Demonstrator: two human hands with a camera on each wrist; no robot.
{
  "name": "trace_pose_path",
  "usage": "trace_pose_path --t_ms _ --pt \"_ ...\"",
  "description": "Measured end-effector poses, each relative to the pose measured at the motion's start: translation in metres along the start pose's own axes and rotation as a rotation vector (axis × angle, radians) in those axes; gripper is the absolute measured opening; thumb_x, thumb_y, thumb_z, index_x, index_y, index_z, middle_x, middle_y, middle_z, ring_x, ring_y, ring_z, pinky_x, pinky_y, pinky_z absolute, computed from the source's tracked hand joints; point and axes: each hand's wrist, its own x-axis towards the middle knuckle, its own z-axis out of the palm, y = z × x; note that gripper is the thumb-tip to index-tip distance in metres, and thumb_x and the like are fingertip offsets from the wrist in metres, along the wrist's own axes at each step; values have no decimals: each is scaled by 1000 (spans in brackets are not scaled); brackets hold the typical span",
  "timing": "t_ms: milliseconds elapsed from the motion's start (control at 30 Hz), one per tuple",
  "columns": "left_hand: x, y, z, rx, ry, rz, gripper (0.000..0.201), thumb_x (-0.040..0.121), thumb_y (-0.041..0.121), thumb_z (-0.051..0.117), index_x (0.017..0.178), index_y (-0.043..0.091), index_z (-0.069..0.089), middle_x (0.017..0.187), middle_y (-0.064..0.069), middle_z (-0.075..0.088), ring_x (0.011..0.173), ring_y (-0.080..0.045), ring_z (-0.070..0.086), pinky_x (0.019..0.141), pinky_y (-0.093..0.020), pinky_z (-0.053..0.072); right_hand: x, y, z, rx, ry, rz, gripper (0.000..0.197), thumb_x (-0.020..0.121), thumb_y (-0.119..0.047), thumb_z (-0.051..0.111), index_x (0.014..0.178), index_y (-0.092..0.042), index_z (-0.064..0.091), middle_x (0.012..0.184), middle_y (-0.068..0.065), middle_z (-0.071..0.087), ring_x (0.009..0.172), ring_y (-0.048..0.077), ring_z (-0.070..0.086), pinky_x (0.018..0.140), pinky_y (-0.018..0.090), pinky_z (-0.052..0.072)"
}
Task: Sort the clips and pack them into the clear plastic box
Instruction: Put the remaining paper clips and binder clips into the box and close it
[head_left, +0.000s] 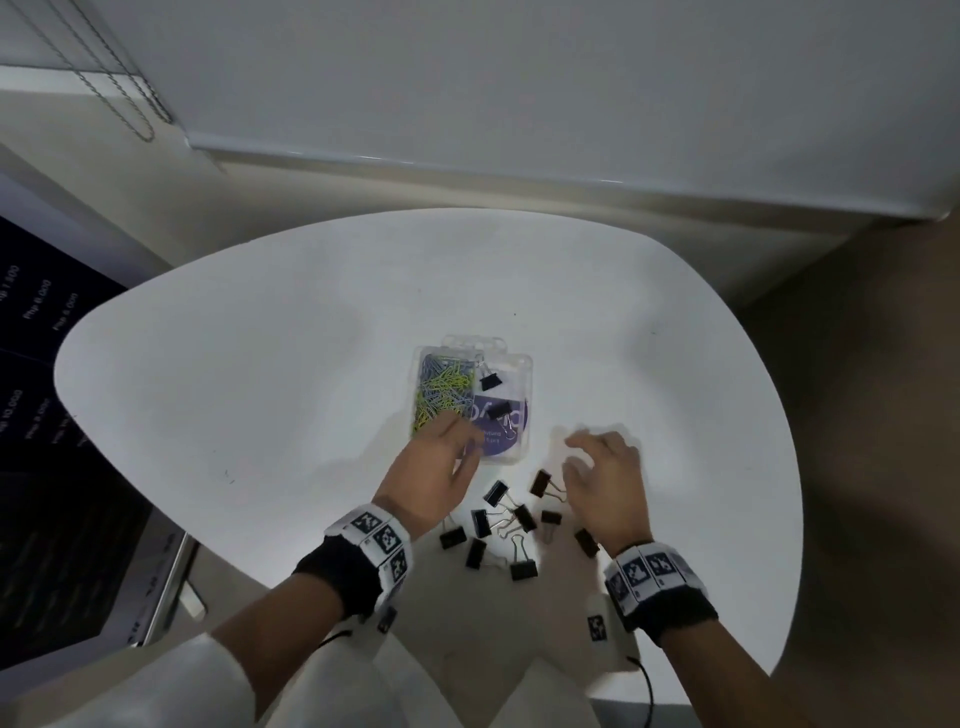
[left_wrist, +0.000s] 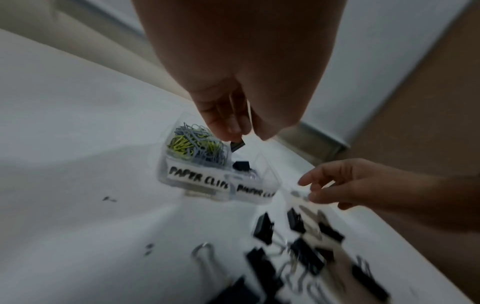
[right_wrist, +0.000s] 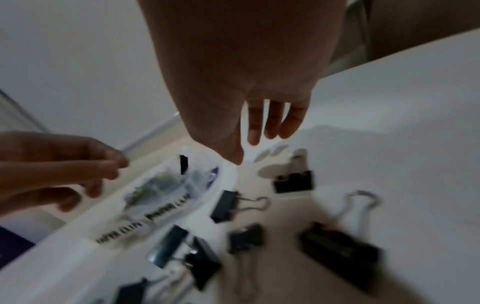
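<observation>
Overhead, from the head camera, the clear plastic box (head_left: 475, 402) sits near the middle of the white table (head_left: 260, 364), paper clips (head_left: 441, 395) filling its left compartment and two binder clips (head_left: 491, 382) lying in its right one. The left hand (head_left: 434, 470) hovers at the box's 6 o'clock edge; the right hand (head_left: 605, 480) hangs at about 4 o'clock from the box, over the loose binder clips (head_left: 498, 525) scattered at 6 o'clock.

Next, the left wrist camera shows the left hand's fingertips (left_wrist: 233, 127) pinched together on a small black clip (left_wrist: 237, 145), directly above the divider between the two compartments. That is the main risk, I judge: let go here and the clip could fall among the paper clips, spoiling the sort, or bounce off the rim onto the table. The view is blurred, so a quick move may worsen the aim.

Lastly, the right wrist camera shows the right hand's fingers (right_wrist: 270, 121) spread, slightly bent and holding nothing, above a binder clip (right_wrist: 293, 182) at the box's 3 o'clock. The wire handles overlap in the pile, so a hasty grab could drag a neighbour along or flick one off the table edge.
</observation>
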Motion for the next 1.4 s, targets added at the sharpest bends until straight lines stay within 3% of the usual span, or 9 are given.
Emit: trace_pose_path --t_ms 133,233,400,500,700,900,1033,1233,1400 --pt "-39 -17 10 179 -438 96 24 88 36 55 109 24 60 107 5 52 96 -13 52 76 -31 50 -17 29 -4 109 -197 164 48 81 -26 73 126 -27 59 124 -9 34 126 12 33 108 27 27" --pt "-59 -29 24 353 -588 104 35 84 28 60 117 19 53 120 -4 48 104 -23 48 81 -37 50 -23 31 -2 183 -199 118 32 84 -9 68 115 -18 65 120 -5 41 119 16 49 107 27 39" --pt "-67 -35 35 349 -549 61 27 89 23 52 114 13 48 122 -8 44 105 -25 48 82 -35 47 -21 15 2 198 -163 87 15 78 -9 73 88 -18 66 101 -5 46 89 12 54 84 18 45" --pt "-60 -23 27 311 -464 47 32 87 37 42 107 14 52 113 -6 50 101 -25 51 77 -36 48 -18 4 7 332 -105 103 22 71 -8 79 81 -24 67 100 -7 47 87 13 59 81 28 54" --pt "-20 5 1 50 -138 -17 34 92 47 54 116 23 49 107 11 47 91 -2 50 76 -16 46 0 -47 4 521 33 -72 25 75 -4 79 94 -18 72 102 -3 50 79 16 60 75 19 57" --pt "24 18 -3 -105 51 -80 30 94 26 56 122 17 50 109 5 49 88 0 47 80 -11 37 18 -60 7 523 -13 -155 20 85 -7 73 104 -12 70 106 -1 53 89 9 63 79 17 55" --pt "12 12 2 8 -45 13 19 95 25 53 112 18 56 105 5 52 85 -5 48 77 -22 45 5 -28 0 345 -120 -169 21 84 -7 70 99 -21 71 101 -7 60 92 9 61 79 15 50" --pt "-31 -7 30 301 -511 215 41 81 30 66 120 21 55 117 -2 50 102 -21 50 75 -33 50 -20 12 8 66 -393 -109 53 83 -5 58 130 -30 58 127 -11 50 117 14 43 107 28 37" --pt "-43 -11 49 312 -548 162 33 78 22 66 107 12 55 119 -8 48 102 -26 50 76 -36 49 -25 2 24 14 -318 -180 36 78 -14 72 110 -26 61 109 -7 50 100 19 51 89 31 48"
